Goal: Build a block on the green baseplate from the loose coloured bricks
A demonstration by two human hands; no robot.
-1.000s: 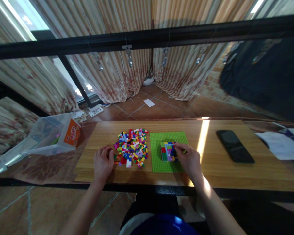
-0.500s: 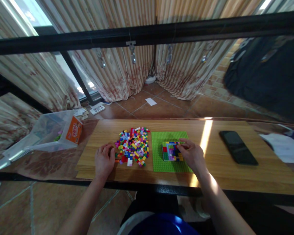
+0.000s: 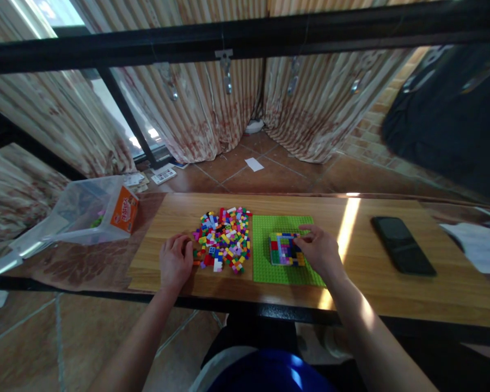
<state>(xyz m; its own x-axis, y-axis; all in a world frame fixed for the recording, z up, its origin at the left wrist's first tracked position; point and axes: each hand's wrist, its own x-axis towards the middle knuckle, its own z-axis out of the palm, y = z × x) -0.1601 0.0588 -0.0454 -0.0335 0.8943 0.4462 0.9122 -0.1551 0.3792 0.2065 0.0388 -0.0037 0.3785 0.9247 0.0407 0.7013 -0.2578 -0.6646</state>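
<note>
A loose pile of many-coloured toy bricks (image 3: 228, 239) is spread on the wooden table. At its left edge rests my left hand (image 3: 176, 260), fingers curled in; whatever they may hold is hidden. To the right of the pile lies a green studded baseplate (image 3: 263, 272). On it stands a low, roughly square brick build (image 3: 274, 253) with red, green, blue, purple and yellow parts. My right hand (image 3: 320, 250) reaches over the build's right side, thumb and fingertips closed in a pinch at its upper right edge. The fingers cover what is between them.
A black phone (image 3: 403, 245) lies on the right of the wooden table (image 3: 351, 277). Left of the table stands a clear plastic bin (image 3: 85, 209) with an orange label. A dark metal bar (image 3: 245, 41) crosses in front of the curtains. White paper (image 3: 471, 247) lies at the far right.
The view has tilted slightly, so the table sits a little higher in the picture. Both hands keep nearly the same places, the right one still pinching at the brick build.
</note>
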